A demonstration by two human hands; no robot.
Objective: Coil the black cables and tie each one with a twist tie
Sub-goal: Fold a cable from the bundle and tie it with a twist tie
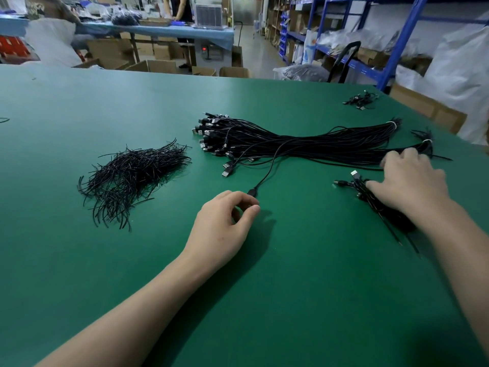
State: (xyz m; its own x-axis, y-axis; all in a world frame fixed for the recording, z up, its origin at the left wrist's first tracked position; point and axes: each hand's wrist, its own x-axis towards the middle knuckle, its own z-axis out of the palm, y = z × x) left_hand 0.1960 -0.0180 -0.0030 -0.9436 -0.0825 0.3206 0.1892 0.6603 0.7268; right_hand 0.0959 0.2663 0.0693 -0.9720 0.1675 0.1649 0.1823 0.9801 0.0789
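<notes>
A loose heap of black twist ties [129, 178] is seen at the left of the green surface [79, 274], well apart from the near edge. They are judged light and springy, prone to snag on each other, so a single one is best drawn out by its end.

Towards the middle, the left hand [225, 223] is held low over the surface with fingers curled and thumb close to the forefinger. The plug [252, 192] of one loose cable [272, 165] lies right at the fingertips; whether it is actually pinched cannot be told.

That cable runs back into the large bundle of cables [304, 144], laid across the middle with the plugs fanned out at the left and white bands [394, 125] at the right. The cables are judged thin, soft and light, likely to drag neighbours along; the stiff plug is the surest place to be taken.

At the right, the right hand [412, 181] is laid flat, fingers spread, on a small heap of coiled cables [370, 200], nothing being gripped. A further small cluster [361, 99] lies near the far right edge.

Ample bare room is left in front of both hands for coiling; the right edge is close behind the coiled heap.
</notes>
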